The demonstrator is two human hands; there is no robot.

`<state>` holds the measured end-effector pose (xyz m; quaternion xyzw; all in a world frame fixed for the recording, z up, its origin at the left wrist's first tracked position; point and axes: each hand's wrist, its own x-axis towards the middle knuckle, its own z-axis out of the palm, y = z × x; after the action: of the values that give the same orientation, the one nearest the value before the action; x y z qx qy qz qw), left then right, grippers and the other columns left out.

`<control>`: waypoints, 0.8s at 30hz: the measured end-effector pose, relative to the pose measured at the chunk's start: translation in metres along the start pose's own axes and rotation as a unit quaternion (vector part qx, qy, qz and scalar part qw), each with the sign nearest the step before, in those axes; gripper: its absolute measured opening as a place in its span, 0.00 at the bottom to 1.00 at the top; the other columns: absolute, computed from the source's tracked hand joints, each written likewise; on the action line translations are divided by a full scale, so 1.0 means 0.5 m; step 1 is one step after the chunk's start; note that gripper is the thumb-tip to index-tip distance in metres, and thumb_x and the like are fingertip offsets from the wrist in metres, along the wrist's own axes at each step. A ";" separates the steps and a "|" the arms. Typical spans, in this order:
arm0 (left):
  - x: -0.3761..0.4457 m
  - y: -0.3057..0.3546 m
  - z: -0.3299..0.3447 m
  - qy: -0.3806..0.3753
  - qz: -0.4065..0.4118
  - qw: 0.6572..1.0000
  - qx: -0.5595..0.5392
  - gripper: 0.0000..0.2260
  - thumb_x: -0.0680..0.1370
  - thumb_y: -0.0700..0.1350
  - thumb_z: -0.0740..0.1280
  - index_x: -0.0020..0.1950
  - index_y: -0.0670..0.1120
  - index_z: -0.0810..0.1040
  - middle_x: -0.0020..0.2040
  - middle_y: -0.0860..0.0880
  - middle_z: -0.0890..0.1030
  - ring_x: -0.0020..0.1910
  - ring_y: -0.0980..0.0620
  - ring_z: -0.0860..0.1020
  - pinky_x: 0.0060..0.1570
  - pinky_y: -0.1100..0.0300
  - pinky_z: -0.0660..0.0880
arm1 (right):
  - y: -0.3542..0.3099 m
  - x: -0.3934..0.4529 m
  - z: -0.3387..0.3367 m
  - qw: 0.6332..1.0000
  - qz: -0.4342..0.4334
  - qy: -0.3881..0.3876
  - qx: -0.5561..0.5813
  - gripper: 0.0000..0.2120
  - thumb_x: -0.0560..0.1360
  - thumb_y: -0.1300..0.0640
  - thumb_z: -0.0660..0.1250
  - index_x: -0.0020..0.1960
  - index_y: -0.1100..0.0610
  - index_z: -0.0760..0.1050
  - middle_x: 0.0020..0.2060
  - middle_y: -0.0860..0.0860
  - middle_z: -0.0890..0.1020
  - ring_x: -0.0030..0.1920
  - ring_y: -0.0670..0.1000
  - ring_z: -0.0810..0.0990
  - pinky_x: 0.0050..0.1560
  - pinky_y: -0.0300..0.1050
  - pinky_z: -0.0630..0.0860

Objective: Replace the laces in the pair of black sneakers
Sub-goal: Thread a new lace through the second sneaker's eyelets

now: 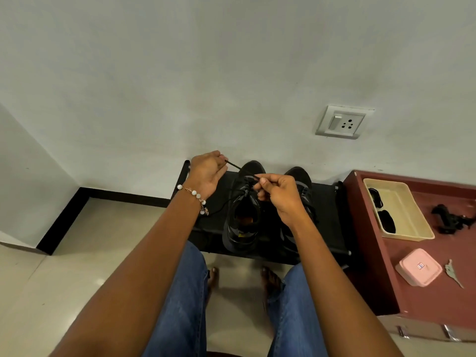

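Here, black lace [238,168] pinched between left hand [206,173], right hand [277,193], above left sneaker [243,215]

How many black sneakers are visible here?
2, side by side on the black rack: the left sneaker under the lace both hands hold, the right sneaker partly hidden behind the right hand.

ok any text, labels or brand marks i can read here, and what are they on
No text here is legible.
Pink box: small label on its lid, too blurred to read.
Left sneaker: small yellow mark near the heel, too small to read.
Wall socket: no readable marking.
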<state>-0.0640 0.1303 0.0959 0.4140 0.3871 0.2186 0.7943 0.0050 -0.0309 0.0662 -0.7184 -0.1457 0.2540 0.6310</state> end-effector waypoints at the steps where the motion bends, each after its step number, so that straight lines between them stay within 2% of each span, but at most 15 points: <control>1: 0.004 -0.014 -0.008 -0.001 -0.010 0.998 0.054 0.15 0.78 0.29 0.61 0.65 0.36 0.73 0.48 0.44 0.79 0.49 0.49 0.79 0.52 0.57 0.77 | 0.003 0.000 -0.002 1.000 -0.001 0.009 -0.012 0.07 0.79 0.66 0.64 0.52 0.64 0.80 0.37 0.56 0.83 0.30 0.47 0.78 0.35 0.41 0.78; 3: 0.012 -0.045 -0.022 0.001 -0.010 0.970 0.243 0.14 0.79 0.35 0.63 0.65 0.41 0.75 0.45 0.46 0.80 0.41 0.50 0.78 0.41 0.59 0.77 | 0.010 0.004 -0.004 0.998 -0.001 0.048 -0.028 0.03 0.76 0.63 0.69 0.45 0.61 0.80 0.35 0.57 0.84 0.28 0.48 0.79 0.32 0.42 0.78; 4: 0.016 -0.060 -0.028 0.007 0.016 0.935 0.354 0.12 0.79 0.38 0.65 0.62 0.43 0.78 0.46 0.46 0.81 0.40 0.50 0.78 0.39 0.58 0.78 | 0.014 0.008 -0.003 0.997 -0.004 0.071 -0.039 0.04 0.75 0.61 0.71 0.42 0.60 0.80 0.34 0.57 0.84 0.27 0.49 0.79 0.31 0.43 0.79; 6: 0.018 -0.079 -0.035 -0.008 0.120 0.865 0.487 0.11 0.77 0.43 0.69 0.59 0.45 0.81 0.49 0.47 0.82 0.45 0.51 0.79 0.49 0.56 0.79 | 0.022 0.021 0.001 0.992 -0.022 0.093 -0.081 0.05 0.72 0.58 0.75 0.40 0.59 0.81 0.33 0.55 0.84 0.30 0.48 0.79 0.36 0.43 0.80; 8: 0.018 -0.087 -0.033 -0.084 0.216 0.828 0.510 0.14 0.75 0.44 0.71 0.61 0.47 0.81 0.50 0.49 0.80 0.50 0.53 0.78 0.59 0.57 0.75 | 0.028 0.034 0.008 0.989 -0.041 0.075 -0.120 0.03 0.73 0.58 0.74 0.43 0.58 0.85 0.36 0.53 0.85 0.37 0.47 0.81 0.43 0.43 0.80; 10: 0.018 -0.095 -0.027 -0.161 0.259 0.801 0.516 0.18 0.75 0.43 0.72 0.65 0.48 0.78 0.57 0.47 0.79 0.56 0.52 0.77 0.63 0.58 0.71 | 0.028 0.043 0.012 0.991 -0.032 0.025 -0.130 0.06 0.76 0.62 0.70 0.51 0.59 0.84 0.43 0.53 0.85 0.44 0.48 0.83 0.47 0.42 0.79; 12: 0.020 -0.108 -0.025 -0.183 0.270 0.789 0.521 0.19 0.76 0.41 0.71 0.67 0.47 0.77 0.60 0.47 0.79 0.59 0.53 0.76 0.63 0.62 0.70 | 0.029 0.050 0.013 0.992 -0.014 -0.025 -0.127 0.09 0.78 0.64 0.66 0.55 0.59 0.83 0.45 0.55 0.85 0.44 0.49 0.83 0.47 0.41 0.80; 13: 0.022 -0.115 -0.026 -0.182 0.277 0.792 0.513 0.18 0.76 0.40 0.71 0.65 0.47 0.78 0.58 0.47 0.81 0.58 0.54 0.77 0.62 0.64 0.71 | 0.028 0.050 0.014 0.992 -0.009 -0.036 -0.122 0.09 0.78 0.65 0.66 0.55 0.60 0.82 0.44 0.57 0.85 0.41 0.49 0.83 0.46 0.43 0.81; 16: 0.028 -0.138 -0.032 -0.142 0.296 0.819 0.470 0.12 0.76 0.38 0.70 0.58 0.44 0.82 0.49 0.46 0.84 0.45 0.58 0.81 0.51 0.73 0.74 | 0.032 0.049 0.012 0.997 0.011 -0.003 -0.076 0.02 0.74 0.65 0.72 0.47 0.61 0.82 0.37 0.57 0.84 0.33 0.49 0.81 0.39 0.43 0.82; 19: 0.036 -0.163 -0.046 -0.082 0.288 0.852 0.429 0.08 0.76 0.37 0.70 0.53 0.42 0.84 0.45 0.45 0.85 0.35 0.62 0.79 0.44 0.71 0.77 | 0.052 0.053 0.007 0.998 0.012 0.023 -0.062 0.00 0.73 0.64 0.73 0.43 0.61 0.83 0.33 0.56 0.83 0.30 0.47 0.80 0.34 0.38 0.79; 21: 0.039 -0.175 -0.056 -0.062 0.298 0.841 0.447 0.08 0.76 0.38 0.70 0.54 0.43 0.83 0.47 0.46 0.84 0.38 0.61 0.79 0.46 0.68 0.77 | 0.070 0.056 0.006 0.998 0.005 0.007 -0.063 0.04 0.75 0.66 0.70 0.47 0.61 0.83 0.37 0.56 0.84 0.35 0.48 0.81 0.40 0.40 0.80; 24: 0.049 -0.185 -0.059 -0.076 0.356 0.775 0.517 0.17 0.75 0.42 0.72 0.63 0.47 0.80 0.57 0.46 0.80 0.55 0.50 0.76 0.59 0.57 0.73 | 0.096 0.058 0.009 0.995 -0.025 -0.006 -0.096 0.09 0.77 0.69 0.65 0.52 0.60 0.82 0.42 0.56 0.85 0.42 0.51 0.84 0.48 0.45 0.81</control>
<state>-0.0702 0.1089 -0.0017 0.8858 0.2054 0.2205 0.3530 0.0210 -0.0196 0.0137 -0.7704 -0.1909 0.2275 0.5641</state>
